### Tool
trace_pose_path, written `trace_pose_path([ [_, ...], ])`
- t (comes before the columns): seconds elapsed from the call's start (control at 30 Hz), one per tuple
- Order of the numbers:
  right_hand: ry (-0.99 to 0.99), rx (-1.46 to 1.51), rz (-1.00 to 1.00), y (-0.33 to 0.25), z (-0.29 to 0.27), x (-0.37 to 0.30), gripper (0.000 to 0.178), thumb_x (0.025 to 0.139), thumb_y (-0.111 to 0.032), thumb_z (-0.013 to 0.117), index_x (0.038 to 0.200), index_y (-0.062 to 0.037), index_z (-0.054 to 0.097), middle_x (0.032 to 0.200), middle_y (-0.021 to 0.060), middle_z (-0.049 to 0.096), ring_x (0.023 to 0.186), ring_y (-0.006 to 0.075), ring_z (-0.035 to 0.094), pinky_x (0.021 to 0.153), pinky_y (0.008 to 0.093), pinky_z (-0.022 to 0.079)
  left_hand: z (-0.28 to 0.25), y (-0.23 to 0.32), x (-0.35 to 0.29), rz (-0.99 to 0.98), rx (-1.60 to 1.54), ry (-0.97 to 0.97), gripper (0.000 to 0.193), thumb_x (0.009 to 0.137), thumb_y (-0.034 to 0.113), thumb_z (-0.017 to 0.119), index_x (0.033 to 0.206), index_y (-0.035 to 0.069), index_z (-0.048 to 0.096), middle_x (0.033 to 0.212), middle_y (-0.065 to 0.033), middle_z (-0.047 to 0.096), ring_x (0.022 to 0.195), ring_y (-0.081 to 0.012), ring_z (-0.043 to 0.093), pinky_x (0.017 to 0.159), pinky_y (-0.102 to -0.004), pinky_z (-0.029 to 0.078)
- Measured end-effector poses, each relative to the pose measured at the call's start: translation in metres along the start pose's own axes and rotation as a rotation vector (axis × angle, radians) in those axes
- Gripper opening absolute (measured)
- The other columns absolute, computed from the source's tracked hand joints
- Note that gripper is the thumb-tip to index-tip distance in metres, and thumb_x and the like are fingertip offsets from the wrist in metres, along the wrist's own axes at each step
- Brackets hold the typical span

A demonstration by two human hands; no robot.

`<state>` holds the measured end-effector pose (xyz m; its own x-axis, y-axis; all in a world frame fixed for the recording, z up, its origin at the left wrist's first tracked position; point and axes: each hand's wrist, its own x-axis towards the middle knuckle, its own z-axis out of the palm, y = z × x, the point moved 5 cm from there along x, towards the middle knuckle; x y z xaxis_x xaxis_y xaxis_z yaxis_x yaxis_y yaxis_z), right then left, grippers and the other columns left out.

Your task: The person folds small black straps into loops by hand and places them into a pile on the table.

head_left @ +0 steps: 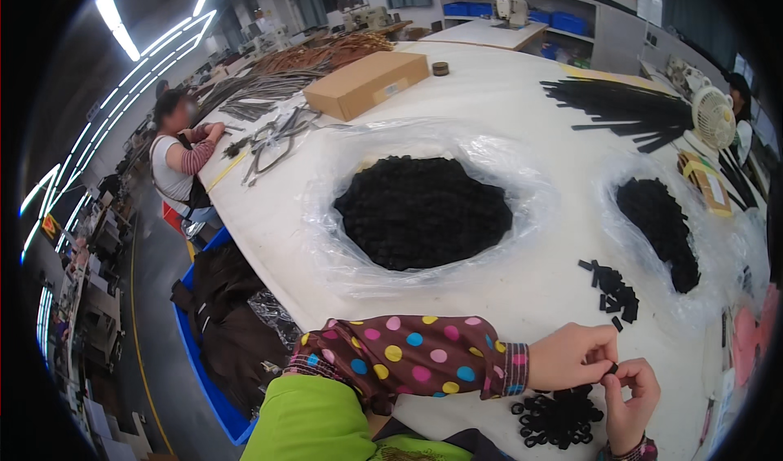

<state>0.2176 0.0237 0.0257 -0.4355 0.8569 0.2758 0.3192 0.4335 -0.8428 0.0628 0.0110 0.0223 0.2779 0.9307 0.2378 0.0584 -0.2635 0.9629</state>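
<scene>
At the far left, a blue bin (216,408) of dark cloth (228,322) stands beside the tabletop (506,306). Next comes a large clear bag (322,245), its mouth spread around heaped black pieces (424,212); a sleeve catching the loose film could tip some out. Farther right, a pile of black loops (559,416) lies below the left hand (573,355). That hand pinches a small black strip (611,369), held between the two hands just above the pile's right side. Loose black strips (616,294) lie beyond; a low forearm could scatter them. The right hand (632,396) also looks closed on the strip, by thumb and forefinger. Because the strip is tiny and mostly covered by fingers, it could slip or twist if either pinch slackens, then be lost among the loops. Rightmost is a smaller bag (624,237) of black pieces.
</scene>
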Motion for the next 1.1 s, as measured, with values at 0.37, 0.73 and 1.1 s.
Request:
trace_pose_path([
  [0.37,-0.256,0.528,0.537,0.030,0.008,0.022,0.017,0.088,-0.019,0.059,0.092,-0.0018,0.059,0.079,0.0006,0.061,0.069,0.0060,0.058,0.058,0.0194,0.045,-0.016,-0.020,0.010,-0.284,-0.047,-0.031,0.022,0.088,0.003,0.053,0.109,0.000,0.049,0.091,-0.0060,0.060,0.082,-0.0098,0.060,0.072,-0.0231,0.050],
  [0.73,-0.476,0.014,-0.145,-0.007,0.007,0.014,0.014,0.079,-0.020,0.068,0.077,-0.0075,0.062,0.075,0.0027,0.057,0.063,0.0162,0.058,0.058,0.0278,0.046,-0.018,-0.023,0.062,0.163,0.814,-0.048,0.020,0.077,0.005,0.062,0.097,0.007,0.063,0.091,-0.0056,0.058,0.073,-0.0181,0.057,0.063,-0.0282,0.048],
  [1.1,0.012,0.027,0.189,0.036,-0.025,0.037,0.016,0.080,-0.016,0.067,0.084,-0.0018,0.062,0.078,0.0069,0.064,0.065,0.0145,0.062,0.058,0.0259,0.048,-0.004,0.000,0.058,0.260,0.889,0.059,0.010,0.074,0.011,0.066,0.081,0.010,0.059,0.075,-0.0024,0.059,0.070,-0.0185,0.060,0.055,-0.0291,0.048],
])
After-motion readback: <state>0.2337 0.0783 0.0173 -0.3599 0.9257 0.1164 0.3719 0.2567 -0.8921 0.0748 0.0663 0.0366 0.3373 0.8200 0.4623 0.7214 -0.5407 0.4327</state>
